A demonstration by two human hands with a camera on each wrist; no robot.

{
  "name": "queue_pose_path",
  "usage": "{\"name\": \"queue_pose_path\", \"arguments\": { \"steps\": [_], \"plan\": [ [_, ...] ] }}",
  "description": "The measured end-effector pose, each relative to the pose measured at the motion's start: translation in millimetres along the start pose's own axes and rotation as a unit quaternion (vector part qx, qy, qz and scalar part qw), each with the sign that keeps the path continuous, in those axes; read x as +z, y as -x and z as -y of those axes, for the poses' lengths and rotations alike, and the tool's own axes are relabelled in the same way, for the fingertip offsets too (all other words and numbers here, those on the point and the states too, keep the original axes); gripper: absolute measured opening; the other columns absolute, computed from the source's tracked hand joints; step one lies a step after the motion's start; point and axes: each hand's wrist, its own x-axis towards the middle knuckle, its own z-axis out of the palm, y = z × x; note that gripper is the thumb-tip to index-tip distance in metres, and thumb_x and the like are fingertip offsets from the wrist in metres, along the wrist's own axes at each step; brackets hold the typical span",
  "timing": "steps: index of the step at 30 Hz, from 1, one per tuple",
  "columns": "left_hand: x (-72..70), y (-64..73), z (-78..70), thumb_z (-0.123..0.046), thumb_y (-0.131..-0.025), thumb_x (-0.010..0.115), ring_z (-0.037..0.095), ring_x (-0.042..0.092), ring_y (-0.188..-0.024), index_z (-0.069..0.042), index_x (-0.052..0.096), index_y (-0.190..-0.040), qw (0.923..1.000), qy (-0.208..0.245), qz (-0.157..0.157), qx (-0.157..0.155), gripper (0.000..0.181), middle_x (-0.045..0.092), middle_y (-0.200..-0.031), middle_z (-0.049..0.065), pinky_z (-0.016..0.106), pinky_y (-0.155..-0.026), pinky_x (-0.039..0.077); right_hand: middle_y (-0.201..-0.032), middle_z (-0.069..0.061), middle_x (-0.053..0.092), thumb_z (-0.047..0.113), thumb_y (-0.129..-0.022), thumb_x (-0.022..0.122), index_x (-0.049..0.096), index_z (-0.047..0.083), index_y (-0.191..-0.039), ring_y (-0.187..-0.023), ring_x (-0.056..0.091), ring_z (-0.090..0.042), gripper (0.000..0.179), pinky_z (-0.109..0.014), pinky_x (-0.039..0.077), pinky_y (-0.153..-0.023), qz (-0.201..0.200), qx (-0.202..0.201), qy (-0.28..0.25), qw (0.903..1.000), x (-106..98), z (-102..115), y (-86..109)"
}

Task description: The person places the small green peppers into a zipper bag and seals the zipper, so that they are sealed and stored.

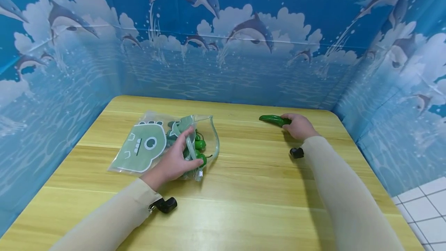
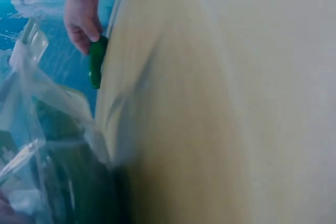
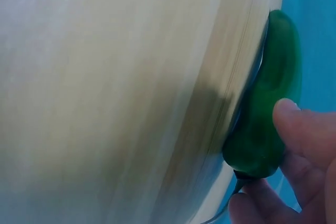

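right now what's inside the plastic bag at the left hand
At least two rounded green pepper-like pieces show toward the right end of the plastic bag. The left hand and the bag's printed face cover the rest, so anything else is hidden.

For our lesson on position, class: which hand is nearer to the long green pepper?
The right hand: it holds the long green pepper near its stem end. The left hand is farther off, touching the clear bag.
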Motion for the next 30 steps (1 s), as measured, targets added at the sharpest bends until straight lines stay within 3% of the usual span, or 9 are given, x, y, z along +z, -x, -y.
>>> {"name": "queue_pose_path", "arguments": {
  "steps": [4, 7, 11, 17, 30],
  "plan": [
    [4.1, 2.1, 4.1, -0.022, -0.091, 0.081, 0.043, 0.014, -0.162, -0.015, 0.014, -0.169, 0.9998, 0.019, -0.006, -0.006, 0.103, 0.015, -0.178, 0.006, 0.063, -0.128, 0.019, -0.162, -0.027, 0.043, 0.015, -0.108, 0.056, 0.046, 0.01, -0.159, -0.058, 0.054, -0.025, 0.052, -0.045, 0.046, -0.08, -0.013, -0.003, 0.002, 0.9999, 2, -1, -0.2],
    [5.9, 3.4, 5.9, -0.021, -0.09, 0.082, 0.044, 0.016, -0.161, -0.014, 0.016, -0.168, 0.9997, 0.021, -0.011, -0.008, 0.103, 0.017, -0.177, 0.006, 0.063, -0.128, 0.019, -0.162, -0.025, 0.045, 0.014, -0.109, 0.056, 0.049, 0.009, -0.157, -0.1, 0.069, -0.039, 0.049, -0.052, 0.049, -0.092, -0.023, -0.005, 0.002, 0.9997, 4, -1, 0.3],
    [6.9, 4.0, 8.7, -0.02, -0.09, 0.082, 0.046, 0.018, -0.16, -0.013, 0.016, -0.168, 0.9997, 0.019, -0.013, -0.006, 0.103, 0.017, -0.177, 0.007, 0.063, -0.128, 0.02, -0.161, -0.023, 0.046, 0.013, -0.109, 0.055, 0.05, 0.008, -0.155, -0.144, 0.046, -0.047, 0.047, -0.062, 0.045, -0.11, -0.03, -0.008, 0.0, 0.9995, 4, -2, 0.4],
    [5.7, 3.7, 12.0, -0.02, -0.09, 0.082, 0.045, 0.017, -0.161, -0.014, 0.015, -0.168, 0.9994, 0.031, -0.016, 0.001, 0.103, 0.015, -0.178, 0.006, 0.063, -0.127, 0.02, -0.163, -0.023, 0.044, 0.013, -0.108, 0.057, 0.049, 0.008, -0.156, -0.149, 0.039, -0.049, 0.049, -0.066, 0.038, -0.117, -0.029, -0.006, 0.0, 0.9996, 6, -3, -2.6],
    [-1.7, 1.6, 5.4, -0.017, -0.092, 0.081, 0.041, 0.015, -0.162, -0.017, 0.015, -0.169, 0.9988, 0.032, -0.032, 0.018, 0.1, 0.015, -0.177, 0.002, 0.063, -0.128, 0.019, -0.165, -0.024, 0.04, 0.011, -0.108, 0.057, 0.047, 0.007, -0.158, -0.149, 0.037, -0.05, 0.052, -0.066, 0.036, -0.118, -0.026, 0.0, 0.002, 0.9997, 6, -1, -1.8]
  ]
}}
